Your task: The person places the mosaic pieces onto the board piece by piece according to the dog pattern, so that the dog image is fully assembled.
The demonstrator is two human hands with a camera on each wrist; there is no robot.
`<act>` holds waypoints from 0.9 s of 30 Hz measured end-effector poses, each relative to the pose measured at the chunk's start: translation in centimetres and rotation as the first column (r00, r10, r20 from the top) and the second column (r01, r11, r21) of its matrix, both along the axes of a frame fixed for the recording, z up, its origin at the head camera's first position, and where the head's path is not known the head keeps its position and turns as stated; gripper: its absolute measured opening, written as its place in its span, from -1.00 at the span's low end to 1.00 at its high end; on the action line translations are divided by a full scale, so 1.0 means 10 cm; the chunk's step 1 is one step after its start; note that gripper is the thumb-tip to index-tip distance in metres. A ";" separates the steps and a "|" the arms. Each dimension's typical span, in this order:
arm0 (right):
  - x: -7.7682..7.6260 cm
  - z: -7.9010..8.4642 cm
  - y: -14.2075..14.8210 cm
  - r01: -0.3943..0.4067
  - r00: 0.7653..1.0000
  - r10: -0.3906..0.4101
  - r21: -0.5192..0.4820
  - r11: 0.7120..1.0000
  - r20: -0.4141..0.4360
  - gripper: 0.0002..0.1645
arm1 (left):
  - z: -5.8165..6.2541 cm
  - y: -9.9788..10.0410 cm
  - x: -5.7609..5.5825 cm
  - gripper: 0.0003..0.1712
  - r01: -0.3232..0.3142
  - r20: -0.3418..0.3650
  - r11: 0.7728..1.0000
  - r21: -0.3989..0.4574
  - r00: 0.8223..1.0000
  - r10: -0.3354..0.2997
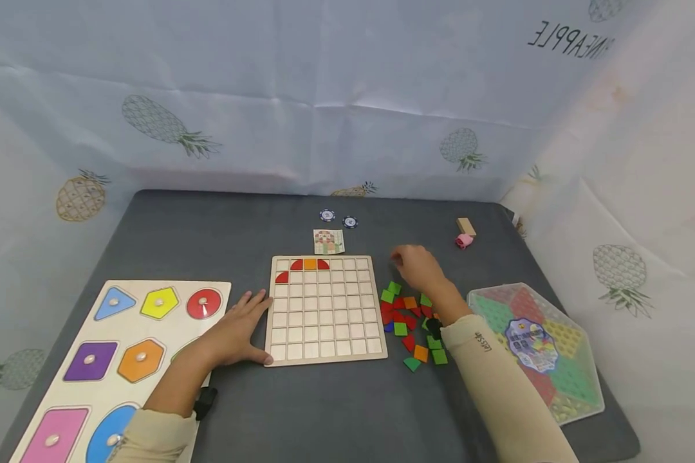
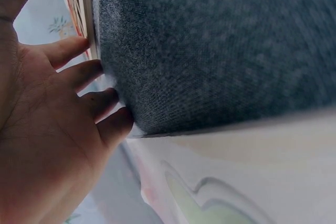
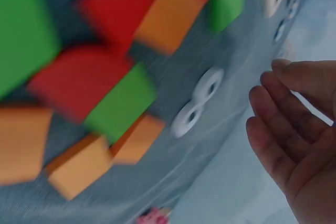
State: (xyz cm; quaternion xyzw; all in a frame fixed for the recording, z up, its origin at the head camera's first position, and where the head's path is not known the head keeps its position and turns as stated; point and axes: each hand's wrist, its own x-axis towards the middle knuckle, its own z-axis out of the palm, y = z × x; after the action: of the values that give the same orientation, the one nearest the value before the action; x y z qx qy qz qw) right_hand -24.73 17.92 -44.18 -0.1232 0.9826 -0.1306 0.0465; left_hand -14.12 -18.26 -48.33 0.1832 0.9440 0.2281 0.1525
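Note:
A wooden grid board (image 1: 324, 316) carries red quarter-round pieces and an orange square (image 1: 309, 264) near its upper left corner. Spread along the board's left edge, my left hand (image 1: 237, 331) touches it with thumb and fingertips. My right hand (image 1: 419, 269) is above the table, beyond the loose pile of colored pieces to the board's right. In the right wrist view the right hand's fingers (image 3: 273, 135) are loosely bent, thumb near the index fingertip, and nothing shows between them. Green (image 3: 122, 103), red (image 3: 81, 80) and orange blocks (image 3: 79, 165) lie close by, blurred.
A picture card (image 1: 328, 242) and two poker chips (image 1: 350, 222) lie behind the board. At left is a shape puzzle board (image 1: 129, 334); at right, a clear box (image 1: 579, 386) of colored pieces. A wooden block (image 1: 466, 226) and a pink item (image 1: 464, 240) sit at the back right.

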 end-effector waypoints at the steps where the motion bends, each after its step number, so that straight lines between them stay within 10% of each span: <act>1: -0.01 0.00 0.04 0.021 1.000 -0.021 0.016 1.000 0.015 -0.71 | 0.00 -0.01 0.00 0.24 0.000 0.000 1.000 0.000 1.000 0.000; 9: -0.05 -0.06 0.23 0.046 0.990 -0.062 0.118 0.992 0.128 -0.63 | 0.00 -0.03 -0.01 0.25 -0.005 0.014 1.000 -0.012 1.000 0.006; 27: -0.06 -0.17 0.30 -0.043 0.998 0.035 0.180 0.983 0.047 -0.72 | -0.01 -0.01 0.00 0.25 -0.020 0.012 1.000 -0.006 1.000 0.020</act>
State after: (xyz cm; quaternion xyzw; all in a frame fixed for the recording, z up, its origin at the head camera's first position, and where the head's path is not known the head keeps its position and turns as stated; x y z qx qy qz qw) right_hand -25.36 20.89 -45.86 -0.1349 0.9866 -0.0426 0.0816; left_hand -14.07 -18.32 -48.44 0.1719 0.9456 0.2277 0.1562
